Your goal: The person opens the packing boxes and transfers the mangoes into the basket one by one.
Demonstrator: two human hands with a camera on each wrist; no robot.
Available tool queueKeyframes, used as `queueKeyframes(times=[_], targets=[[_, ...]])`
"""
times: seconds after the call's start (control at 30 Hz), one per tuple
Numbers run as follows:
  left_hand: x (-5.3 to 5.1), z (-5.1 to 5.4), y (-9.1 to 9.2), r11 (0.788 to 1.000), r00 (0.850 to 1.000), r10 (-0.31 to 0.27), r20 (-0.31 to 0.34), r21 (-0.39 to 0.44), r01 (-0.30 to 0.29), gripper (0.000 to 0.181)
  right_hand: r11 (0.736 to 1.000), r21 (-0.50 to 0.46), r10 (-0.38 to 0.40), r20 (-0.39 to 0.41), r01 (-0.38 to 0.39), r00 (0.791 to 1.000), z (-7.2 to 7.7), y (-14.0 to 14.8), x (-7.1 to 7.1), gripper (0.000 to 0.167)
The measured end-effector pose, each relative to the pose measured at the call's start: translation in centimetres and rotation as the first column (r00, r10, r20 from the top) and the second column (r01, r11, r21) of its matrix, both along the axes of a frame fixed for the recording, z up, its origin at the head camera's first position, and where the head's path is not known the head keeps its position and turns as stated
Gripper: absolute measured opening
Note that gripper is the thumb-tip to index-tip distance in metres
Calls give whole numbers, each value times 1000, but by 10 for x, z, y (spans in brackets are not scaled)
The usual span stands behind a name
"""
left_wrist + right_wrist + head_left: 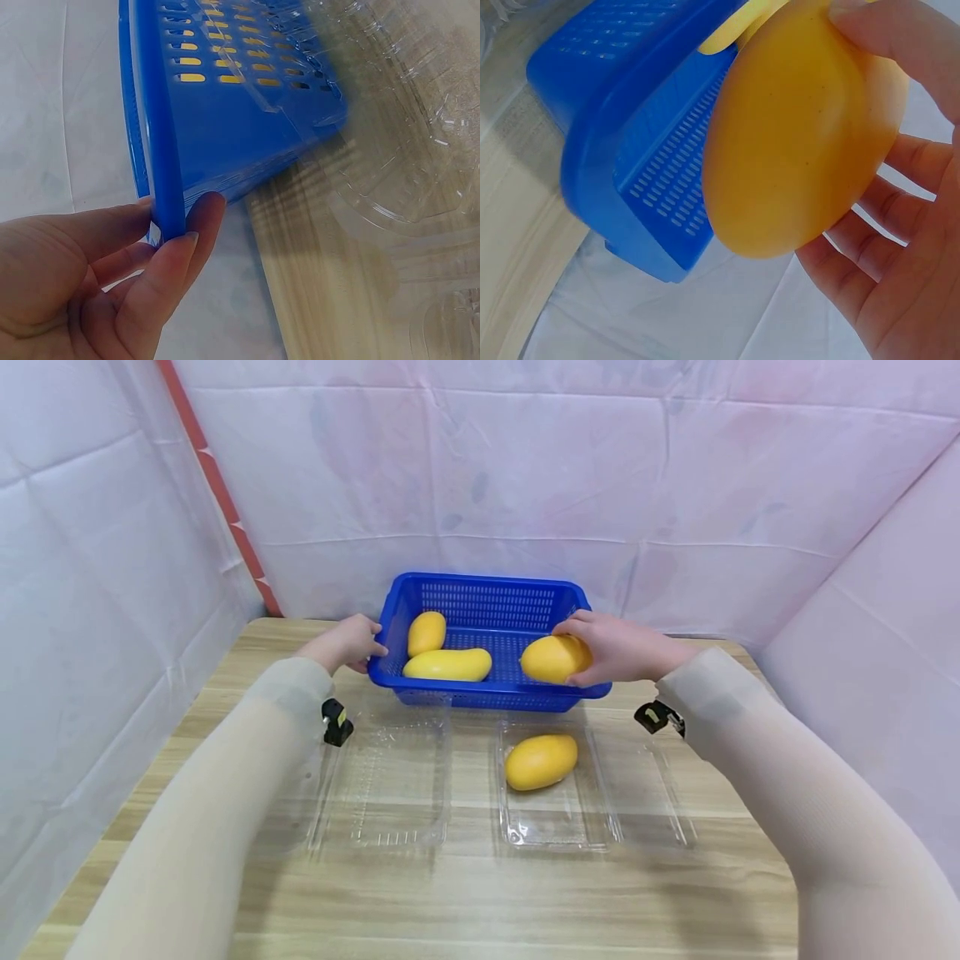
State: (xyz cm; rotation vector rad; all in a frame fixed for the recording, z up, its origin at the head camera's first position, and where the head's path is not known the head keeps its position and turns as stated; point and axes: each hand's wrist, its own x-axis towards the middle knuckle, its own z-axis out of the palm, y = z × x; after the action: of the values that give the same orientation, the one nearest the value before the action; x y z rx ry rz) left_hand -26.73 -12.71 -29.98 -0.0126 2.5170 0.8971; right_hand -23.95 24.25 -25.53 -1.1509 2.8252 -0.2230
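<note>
A blue plastic basket (pixel 487 688) with slotted walls stands at the back of the table. My left hand (pixel 348 643) pinches its left rim between thumb and fingers, as the left wrist view shows up close. At the basket's right end, my right hand (pixel 618 647) grips a yellow-orange mango (pixel 802 135), fingers on one side and thumb on the other. Inside the basket lie an orange-yellow mango (pixel 427 634) and a longer, paler yellow mango (pixel 448 665). Another mango (pixel 542 762) rests in a clear plastic box in front of the basket.
The clear box (pixel 551 841) under that mango has its lid (pixel 652 793) folded out to the right. A second clear box (pixel 397 785) lies opened to its left, partly behind my left sleeve. White cloth walls (pixel 525 468) enclose the wooden table (pixel 480 902).
</note>
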Motion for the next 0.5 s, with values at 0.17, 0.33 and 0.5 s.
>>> queueKeyframes(times=[0.17,0.33,0.5], targets=[[-1,-1,0,1000,1000,1,-2,-4,-1,60,1000,6,0,5,0,1000,3,-5,-4,62],[0,0,1,1000,1000,2,-5,0,-2,59,1000,26,-8,11,7,1000,3,-9,-9,63],[2,2,1,1000,1000,4,1,6,-4,59,999,35,-10,11,10,1000,2,-11,-15,62]])
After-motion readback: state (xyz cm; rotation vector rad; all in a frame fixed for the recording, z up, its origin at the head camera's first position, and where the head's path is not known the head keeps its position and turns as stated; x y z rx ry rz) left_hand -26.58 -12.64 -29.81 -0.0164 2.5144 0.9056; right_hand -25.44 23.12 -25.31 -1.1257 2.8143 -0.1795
